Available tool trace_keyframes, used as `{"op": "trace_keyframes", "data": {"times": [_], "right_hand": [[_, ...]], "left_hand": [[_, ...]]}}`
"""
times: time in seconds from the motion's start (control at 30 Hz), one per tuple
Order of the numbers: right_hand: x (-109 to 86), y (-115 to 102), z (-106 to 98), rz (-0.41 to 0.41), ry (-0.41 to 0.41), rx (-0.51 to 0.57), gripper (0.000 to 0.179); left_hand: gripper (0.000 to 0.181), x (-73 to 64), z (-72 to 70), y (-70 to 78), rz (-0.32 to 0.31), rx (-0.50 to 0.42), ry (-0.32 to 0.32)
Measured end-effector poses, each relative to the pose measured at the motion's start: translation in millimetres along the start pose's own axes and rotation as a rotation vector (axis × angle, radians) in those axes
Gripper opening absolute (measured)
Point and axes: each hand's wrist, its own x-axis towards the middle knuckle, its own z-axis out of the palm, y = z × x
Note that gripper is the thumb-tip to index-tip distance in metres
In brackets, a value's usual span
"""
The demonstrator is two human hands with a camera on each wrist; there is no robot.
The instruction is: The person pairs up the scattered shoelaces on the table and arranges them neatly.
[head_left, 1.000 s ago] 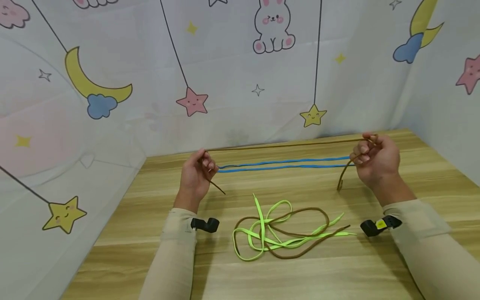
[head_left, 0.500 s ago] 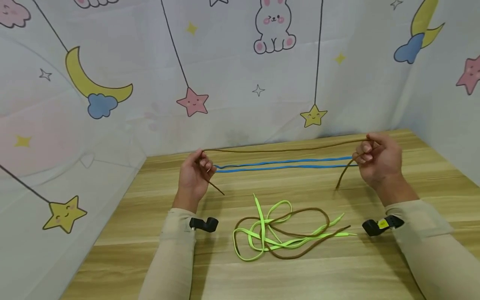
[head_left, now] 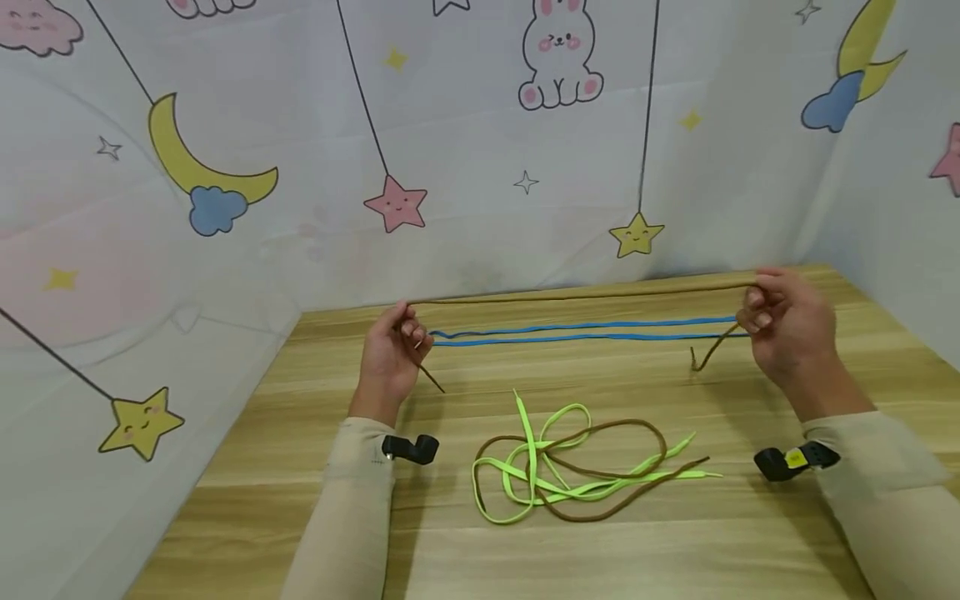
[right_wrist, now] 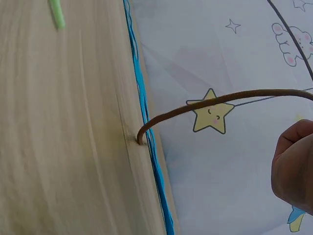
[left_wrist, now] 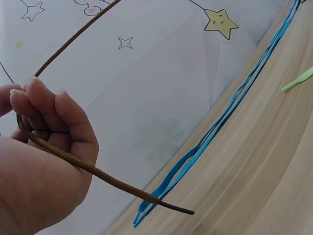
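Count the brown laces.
2: the held lace runs between left hand and right hand; the loose lace lies tangled with green lacing on the table. More may hide there.

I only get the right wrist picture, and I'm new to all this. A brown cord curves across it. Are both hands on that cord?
Observer: Yes. Out of your view, the left hand grips the brown cord too.

Operator: Oh, neat! And that green tip at the top, what would it belong to?

Observer: Most likely the green lace, which the head view shows tangled with a second brown strand on the table.

Operator: So where is my blue strand compared with that?

Observer: In the head view, it lies between the green lace and the printed cloth behind.
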Motion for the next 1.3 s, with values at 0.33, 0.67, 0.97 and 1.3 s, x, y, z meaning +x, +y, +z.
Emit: {"op": "trace_keyframes", "data": {"times": [0.33, 0.67, 0.97, 1.3], "right_hand": [[-5.4, -13.1, -9.4, -0.086, 0.004, -0.115, 0.012], [-5.6, -25.4, -11.7, -0.169, -0.009, -0.126, 0.009], [0.9, -36.0, -17.8, -0.153, 0.038, -0.103, 0.006], [2.6, -41.5, -33.6, -0.183, 0.206, -0.165, 0.009]], "left_hand": [[0.034, 4.3, -3.3, -3.2, -0.004, 0.035, 0.023], [0.033, 7.8, -7.3, 1.0, 0.027, 0.14, 0.013], [0.033, 8.1, -15.7, 3.9, 0.02, 0.119, 0.088], [0.035, 8.5, -23.0, 7.3, -0.004, 0.061, 0.093]]}}
